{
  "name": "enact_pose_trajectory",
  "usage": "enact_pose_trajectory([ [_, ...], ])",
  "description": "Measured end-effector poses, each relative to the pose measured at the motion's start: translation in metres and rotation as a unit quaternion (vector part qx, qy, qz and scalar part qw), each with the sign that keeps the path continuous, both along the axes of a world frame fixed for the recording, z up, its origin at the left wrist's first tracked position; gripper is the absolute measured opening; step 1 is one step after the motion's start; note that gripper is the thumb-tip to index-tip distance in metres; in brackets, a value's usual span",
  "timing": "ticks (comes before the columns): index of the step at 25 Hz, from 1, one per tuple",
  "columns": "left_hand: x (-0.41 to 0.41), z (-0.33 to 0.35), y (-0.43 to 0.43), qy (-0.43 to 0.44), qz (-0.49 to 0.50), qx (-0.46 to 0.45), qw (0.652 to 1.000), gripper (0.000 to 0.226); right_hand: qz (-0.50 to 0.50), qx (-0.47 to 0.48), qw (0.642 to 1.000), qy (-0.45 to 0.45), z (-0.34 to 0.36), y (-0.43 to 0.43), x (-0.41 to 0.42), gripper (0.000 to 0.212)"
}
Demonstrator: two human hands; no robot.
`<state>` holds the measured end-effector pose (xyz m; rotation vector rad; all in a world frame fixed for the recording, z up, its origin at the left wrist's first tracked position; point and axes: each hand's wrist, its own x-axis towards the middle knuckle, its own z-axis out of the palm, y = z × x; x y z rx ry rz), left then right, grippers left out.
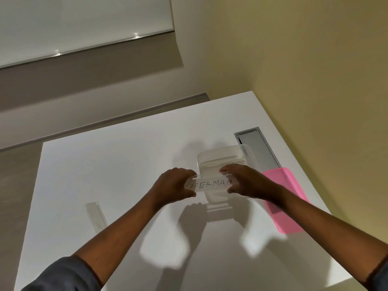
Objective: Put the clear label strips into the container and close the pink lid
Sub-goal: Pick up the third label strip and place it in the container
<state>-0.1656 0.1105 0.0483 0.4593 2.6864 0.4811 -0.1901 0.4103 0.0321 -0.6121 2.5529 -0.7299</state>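
Both hands, left hand (175, 183) and right hand (244, 181), pinch the lettered strip (207, 185) by its ends above the open container (220, 164); next it likely needs lowering inside.

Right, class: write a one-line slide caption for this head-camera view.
Both hands, left hand and right hand, hold a clear "SUPERMAN" label strip over the open clear plastic container; pink lid alongside.

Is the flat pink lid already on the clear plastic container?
No, the pink lid lies on the white table beside the open container.
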Motion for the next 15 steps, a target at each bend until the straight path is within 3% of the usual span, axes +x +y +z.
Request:
enact_pose_trajectory([
  [6,-0.022,-0.009,0.048,0.075,-0.009,-0.018,0.997,0.063,0.042,0.065,0.995,0.068,0.006,0.041,-0.022,0.067],
  [15,-0.065,-0.032,0.092,0.093,-0.032,-0.067,0.993,0.064,0.066,0.149,0.975,0.15,-0.016,0.054,-0.07,0.052],
])
